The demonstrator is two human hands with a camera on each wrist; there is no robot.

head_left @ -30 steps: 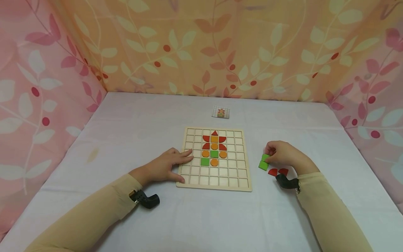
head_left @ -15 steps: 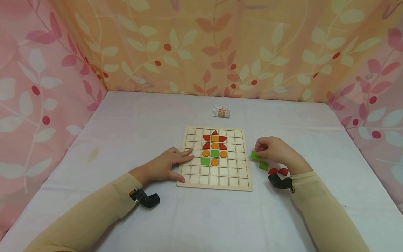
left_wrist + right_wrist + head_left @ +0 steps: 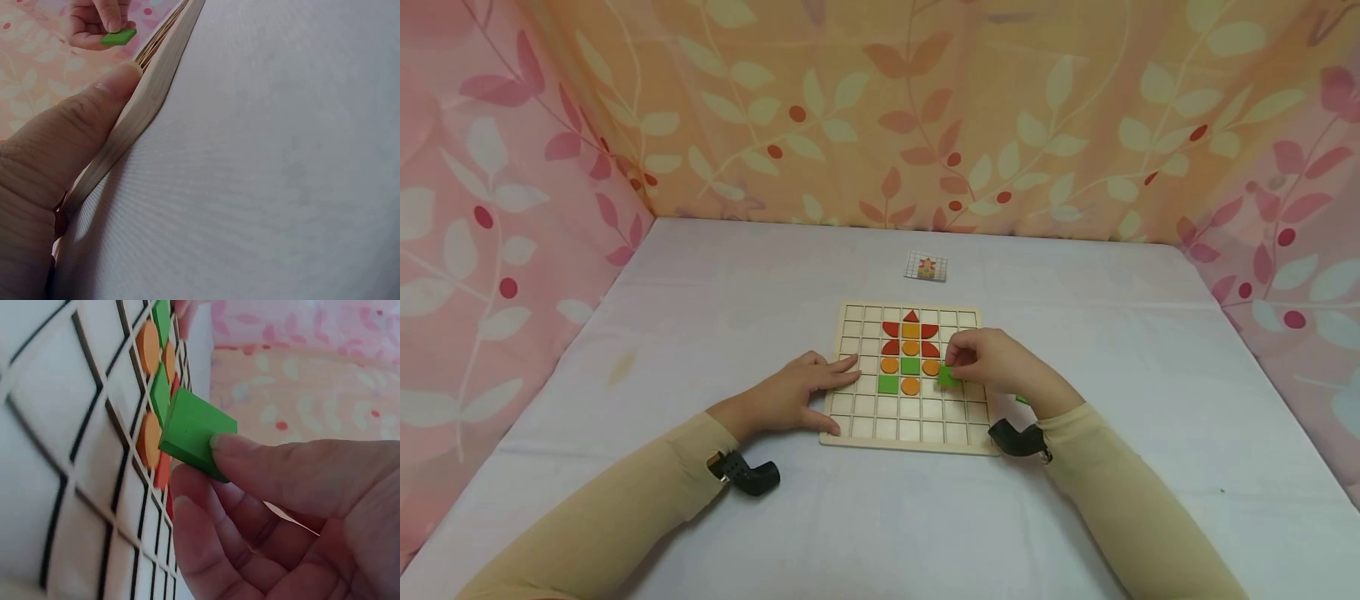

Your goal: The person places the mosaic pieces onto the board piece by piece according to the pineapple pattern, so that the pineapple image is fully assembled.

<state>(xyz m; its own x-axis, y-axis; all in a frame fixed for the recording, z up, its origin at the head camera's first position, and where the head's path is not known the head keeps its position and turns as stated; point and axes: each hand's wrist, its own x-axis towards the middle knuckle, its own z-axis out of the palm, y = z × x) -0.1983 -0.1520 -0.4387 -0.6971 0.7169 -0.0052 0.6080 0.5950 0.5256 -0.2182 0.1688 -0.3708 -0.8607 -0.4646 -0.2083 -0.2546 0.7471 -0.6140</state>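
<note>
A light wooden grid board (image 3: 901, 425) lies on the table, with red, orange and green pieces set in its upper middle cells. My left hand (image 3: 786, 393) rests on its left edge, fingers spread over the cells and the thumb (image 3: 94, 112) on the rim in the left wrist view. Between thumb and fingers my right hand (image 3: 1000, 371) pinches a green square tile (image 3: 197, 431), held over the board just right of an orange disc (image 3: 931, 367). Two other green squares sit in the grid, one (image 3: 888, 384) beside an orange disc (image 3: 911, 387).
A small pattern card (image 3: 927, 267) showing a similar figure lies beyond the board. To the right, another green piece (image 3: 1022, 399) peeks out from under the right wrist. Patterned curtains (image 3: 880, 117) enclose the white-covered table (image 3: 737, 275) at the back and sides.
My right hand has picked up a green square from beside the board and carried it left over the grid. The left hand stays on the board's edge.
</note>
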